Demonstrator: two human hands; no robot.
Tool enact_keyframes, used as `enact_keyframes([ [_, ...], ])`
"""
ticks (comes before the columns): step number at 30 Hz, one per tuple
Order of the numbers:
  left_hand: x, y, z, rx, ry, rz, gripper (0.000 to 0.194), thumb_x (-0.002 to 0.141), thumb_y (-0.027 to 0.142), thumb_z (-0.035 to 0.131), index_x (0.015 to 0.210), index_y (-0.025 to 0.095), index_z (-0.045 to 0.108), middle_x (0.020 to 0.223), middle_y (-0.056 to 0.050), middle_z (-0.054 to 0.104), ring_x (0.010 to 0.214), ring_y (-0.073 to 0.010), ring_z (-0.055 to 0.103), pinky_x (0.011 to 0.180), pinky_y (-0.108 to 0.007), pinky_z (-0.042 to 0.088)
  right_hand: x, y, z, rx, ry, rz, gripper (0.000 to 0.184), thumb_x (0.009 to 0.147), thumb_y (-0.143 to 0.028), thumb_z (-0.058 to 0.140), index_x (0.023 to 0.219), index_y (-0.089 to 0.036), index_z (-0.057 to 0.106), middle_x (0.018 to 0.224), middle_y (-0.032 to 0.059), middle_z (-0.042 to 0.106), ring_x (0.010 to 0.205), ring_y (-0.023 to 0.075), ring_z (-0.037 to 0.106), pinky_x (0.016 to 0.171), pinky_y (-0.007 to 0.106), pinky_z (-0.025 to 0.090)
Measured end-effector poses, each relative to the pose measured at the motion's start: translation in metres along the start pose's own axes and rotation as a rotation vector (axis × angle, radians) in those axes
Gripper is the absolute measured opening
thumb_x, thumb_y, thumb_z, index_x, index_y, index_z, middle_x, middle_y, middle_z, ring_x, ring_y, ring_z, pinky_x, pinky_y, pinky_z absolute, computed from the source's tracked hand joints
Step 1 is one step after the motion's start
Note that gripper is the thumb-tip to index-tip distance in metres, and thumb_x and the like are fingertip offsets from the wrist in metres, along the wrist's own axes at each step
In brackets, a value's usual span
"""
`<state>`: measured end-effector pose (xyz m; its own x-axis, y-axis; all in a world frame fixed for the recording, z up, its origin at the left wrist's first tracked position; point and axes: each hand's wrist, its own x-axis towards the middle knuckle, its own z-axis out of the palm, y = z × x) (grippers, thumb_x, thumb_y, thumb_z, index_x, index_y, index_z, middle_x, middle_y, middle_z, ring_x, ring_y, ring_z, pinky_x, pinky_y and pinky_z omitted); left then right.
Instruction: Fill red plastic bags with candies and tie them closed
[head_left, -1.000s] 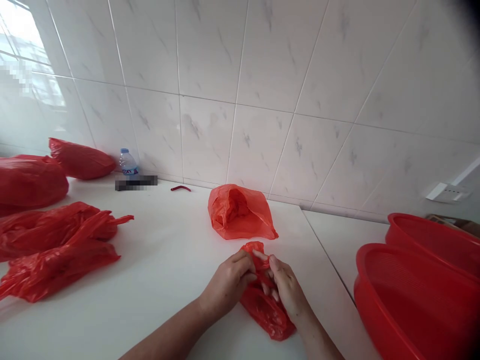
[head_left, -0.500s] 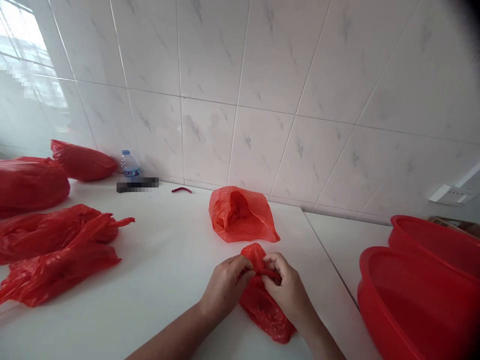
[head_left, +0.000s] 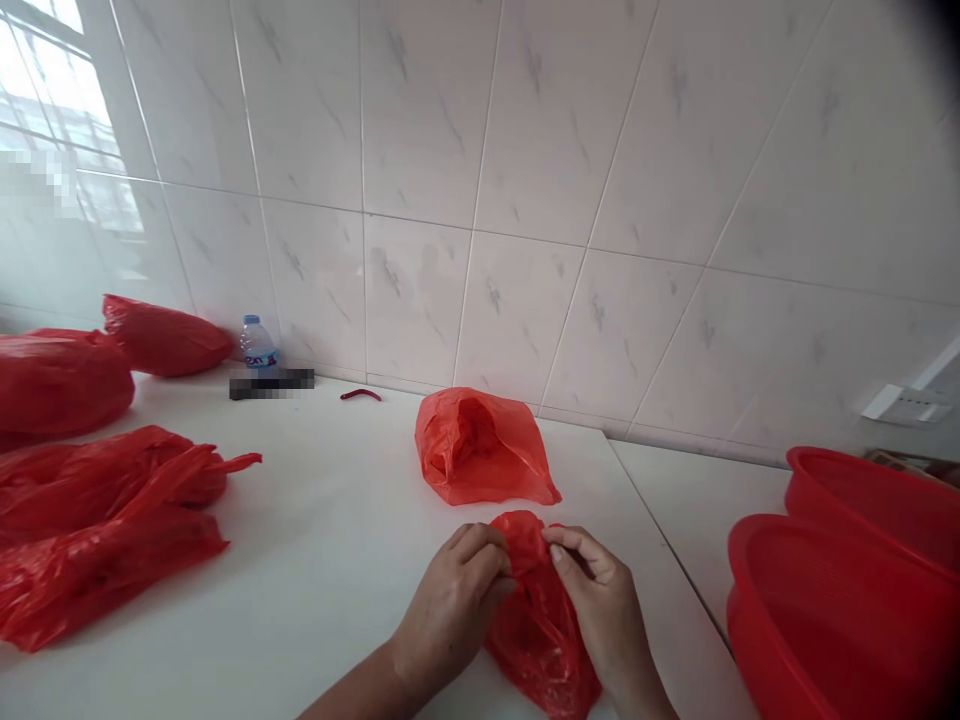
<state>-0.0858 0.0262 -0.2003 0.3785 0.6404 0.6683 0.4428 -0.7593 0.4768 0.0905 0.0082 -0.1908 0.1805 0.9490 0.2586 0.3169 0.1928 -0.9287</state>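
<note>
A crumpled red plastic bag (head_left: 541,640) lies on the white table between my hands, its upper part gathered. My left hand (head_left: 465,590) is closed on the bag's upper left side, fingers curled in. On the upper right, my right hand (head_left: 600,590) pinches a bit of the same bag between thumb and fingertips. What the bag holds, if anything, I cannot make out. Just beyond it rests another red plastic bag (head_left: 517,450), its mouth gaping toward me.
Several filled red bags (head_left: 67,385) lie at the left. Near the wall stand a plastic bottle (head_left: 258,345), a blurred dark object (head_left: 271,384) and a thin curved red item (head_left: 361,395). Red plastic baskets (head_left: 772,620) stand at the right, beside a table seam (head_left: 664,540).
My hands have drawn slightly apart, pulling at the bag's gathered top, which now looks looser. The view has tilted up a little.
</note>
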Motion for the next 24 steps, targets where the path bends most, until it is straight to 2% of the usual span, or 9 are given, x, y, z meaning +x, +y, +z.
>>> enact_keyframes([
  [5, 0.007, -0.016, -0.02, 0.144, 0.043, 0.017, 0.016, 0.085, 0.007, 0.043, 0.075, 0.02, 0.046, 0.083, -0.004, 0.058, 0.075, -0.0164, 0.052, 0.069, -0.031, 0.044, 0.022, 0.024, -0.035, -0.18, 0.362, 0.143, 0.031, 0.078, -0.036, 0.051, 0.1, -0.021, 0.066, 0.106, 0.0076, 0.067, 0.099, 0.0248, 0.06, 0.086, 0.036, 0.047],
  [7, 0.009, -0.022, -0.026, 0.192, 0.051, 0.009, 0.016, 0.086, 0.008, 0.041, 0.076, 0.02, 0.045, 0.08, -0.003, 0.057, 0.072, -0.0159, 0.05, 0.067, -0.031, 0.043, 0.031, 0.035, -0.05, -0.276, 0.448, 0.179, 0.032, 0.076, -0.032, 0.048, 0.098, -0.019, 0.067, 0.107, 0.009, 0.067, 0.101, 0.0263, 0.059, 0.086, 0.037, 0.046],
  [9, 0.009, -0.026, -0.029, 0.208, 0.057, -0.001, 0.017, 0.087, 0.009, 0.04, 0.076, 0.02, 0.045, 0.078, -0.002, 0.057, 0.07, -0.0155, 0.049, 0.066, -0.03, 0.043, 0.036, 0.042, -0.059, -0.341, 0.475, 0.188, 0.032, 0.075, -0.03, 0.046, 0.095, -0.018, 0.067, 0.106, 0.0101, 0.067, 0.101, 0.027, 0.059, 0.087, 0.038, 0.045],
  [14, 0.009, -0.031, -0.029, 0.209, 0.083, -0.022, 0.017, 0.089, 0.01, 0.037, 0.077, 0.021, 0.044, 0.078, -0.002, 0.055, 0.071, -0.0152, 0.05, 0.065, -0.029, 0.042, 0.034, 0.039, -0.059, -0.377, 0.435, 0.178, 0.033, 0.076, -0.031, 0.043, 0.096, -0.02, 0.066, 0.11, 0.0081, 0.065, 0.103, 0.0265, 0.058, 0.086, 0.037, 0.044],
  [17, 0.008, -0.032, -0.027, 0.173, 0.093, -0.082, 0.018, 0.091, 0.012, 0.035, 0.079, 0.021, 0.045, 0.08, -0.003, 0.055, 0.072, -0.0147, 0.052, 0.063, -0.027, 0.044, 0.035, 0.04, -0.059, -0.381, 0.411, 0.2, 0.031, 0.076, -0.029, 0.043, 0.095, -0.021, 0.066, 0.111, 0.0069, 0.065, 0.104, 0.0258, 0.057, 0.087, 0.037, 0.043],
  [19, 0.006, -0.031, -0.024, 0.142, 0.087, -0.117, 0.016, 0.091, 0.015, 0.036, 0.082, 0.021, 0.049, 0.086, -0.004, 0.058, 0.077, -0.0151, 0.056, 0.067, -0.028, 0.047, 0.038, 0.046, -0.06, -0.38, 0.36, 0.224, 0.031, 0.077, -0.031, 0.043, 0.096, -0.021, 0.065, 0.113, 0.0063, 0.064, 0.106, 0.0254, 0.057, 0.089, 0.037, 0.043],
  [21, 0.003, -0.031, -0.02, 0.126, 0.076, -0.107, 0.011, 0.09, 0.022, 0.044, 0.097, 0.022, 0.053, 0.102, -0.008, 0.059, 0.093, -0.0184, 0.058, 0.078, -0.032, 0.049, 0.042, 0.054, -0.059, -0.348, 0.266, 0.234, 0.034, 0.079, -0.038, 0.044, 0.102, -0.021, 0.064, 0.114, 0.0071, 0.063, 0.108, 0.0257, 0.056, 0.09, 0.037, 0.042],
  [22, 0.002, -0.031, -0.018, 0.122, 0.065, -0.082, 0.022, 0.088, 0.028, 0.05, 0.109, 0.022, 0.051, 0.113, -0.01, 0.057, 0.103, -0.0213, 0.056, 0.085, -0.036, 0.049, 0.043, 0.057, -0.055, -0.319, 0.206, 0.226, 0.038, 0.08, -0.043, 0.044, 0.105, -0.02, 0.062, 0.116, 0.0076, 0.063, 0.109, 0.0256, 0.055, 0.092, 0.037, 0.042],
  [24, -0.002, -0.03, -0.013, 0.108, 0.018, -0.019, 0.066, 0.077, 0.044, 0.065, 0.133, 0.022, 0.036, 0.132, -0.017, 0.046, 0.121, -0.0276, 0.047, 0.096, -0.042, 0.044, 0.041, 0.057, -0.044, -0.246, 0.058, 0.194, 0.044, 0.081, -0.05, 0.043, 0.108, -0.019, 0.062, 0.116, 0.0082, 0.063, 0.11, 0.0245, 0.056, 0.093, 0.036, 0.041],
])
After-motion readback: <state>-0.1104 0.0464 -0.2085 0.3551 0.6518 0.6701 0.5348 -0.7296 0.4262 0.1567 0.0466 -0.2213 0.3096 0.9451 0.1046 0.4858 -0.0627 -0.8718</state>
